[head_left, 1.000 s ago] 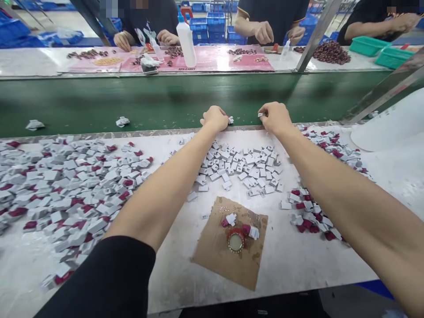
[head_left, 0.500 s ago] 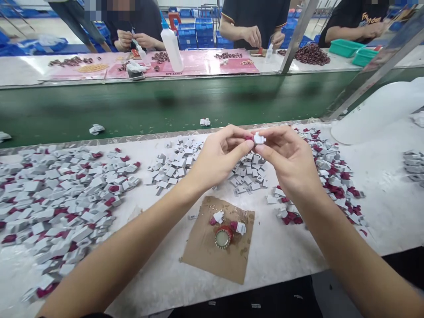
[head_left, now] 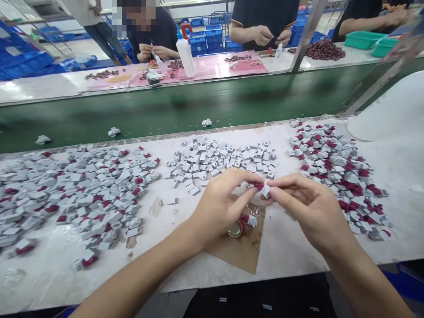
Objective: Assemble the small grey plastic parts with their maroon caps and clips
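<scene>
Drawn back from the far edge of the bench (head_left: 281,247), left hand (head_left: 220,201) and right hand (head_left: 309,205) grasp a magenta-and-white piece (head_left: 265,190) between fingers, above flat brown cardboard (head_left: 247,256).

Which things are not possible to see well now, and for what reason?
- Head view: held piece, partly covered by left hand and right hand.
- Head view: cardboard, upper part behind left hand.
- Head view: left pile, cut by picture's left edge.
- Head view: clothing print, too small.

Across the green belt (head_left: 185,108), a white bottle (head_left: 186,58) is stood upright on pink sheets (head_left: 212,66). Green trays (head_left: 363,39) are set beside a dark heap (head_left: 325,50); blue crates (head_left: 213,39) are stacked behind.
</scene>
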The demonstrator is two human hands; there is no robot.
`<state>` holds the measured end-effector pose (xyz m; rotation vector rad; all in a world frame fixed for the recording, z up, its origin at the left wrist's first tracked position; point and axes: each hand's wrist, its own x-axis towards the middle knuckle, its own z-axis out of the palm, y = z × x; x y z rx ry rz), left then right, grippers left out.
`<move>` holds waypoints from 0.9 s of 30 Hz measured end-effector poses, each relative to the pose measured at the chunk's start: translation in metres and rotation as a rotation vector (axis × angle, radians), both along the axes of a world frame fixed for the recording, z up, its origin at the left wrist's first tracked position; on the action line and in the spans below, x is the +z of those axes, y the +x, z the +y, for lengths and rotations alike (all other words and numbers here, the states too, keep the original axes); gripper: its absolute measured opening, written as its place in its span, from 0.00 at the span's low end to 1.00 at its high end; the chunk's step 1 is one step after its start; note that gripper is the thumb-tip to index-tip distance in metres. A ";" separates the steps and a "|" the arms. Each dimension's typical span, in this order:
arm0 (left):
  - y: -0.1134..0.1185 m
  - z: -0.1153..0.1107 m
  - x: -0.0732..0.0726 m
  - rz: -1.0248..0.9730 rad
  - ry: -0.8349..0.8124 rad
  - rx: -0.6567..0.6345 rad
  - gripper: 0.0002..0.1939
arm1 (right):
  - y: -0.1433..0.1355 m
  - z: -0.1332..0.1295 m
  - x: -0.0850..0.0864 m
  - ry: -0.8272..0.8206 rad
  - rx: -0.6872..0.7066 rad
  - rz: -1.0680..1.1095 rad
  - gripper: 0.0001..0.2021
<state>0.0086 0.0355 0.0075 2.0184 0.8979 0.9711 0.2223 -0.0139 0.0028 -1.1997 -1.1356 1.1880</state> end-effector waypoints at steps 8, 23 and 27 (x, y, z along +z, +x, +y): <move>-0.058 0.014 -0.022 0.554 0.174 0.475 0.11 | 0.012 -0.039 -0.012 -0.052 -0.027 -0.082 0.05; -0.087 0.015 -0.031 0.655 0.247 0.498 0.07 | -0.001 -0.063 -0.028 -0.029 0.052 -0.216 0.04; -0.090 0.006 -0.024 0.530 0.167 0.425 0.02 | -0.013 -0.064 -0.021 0.099 0.055 -0.302 0.05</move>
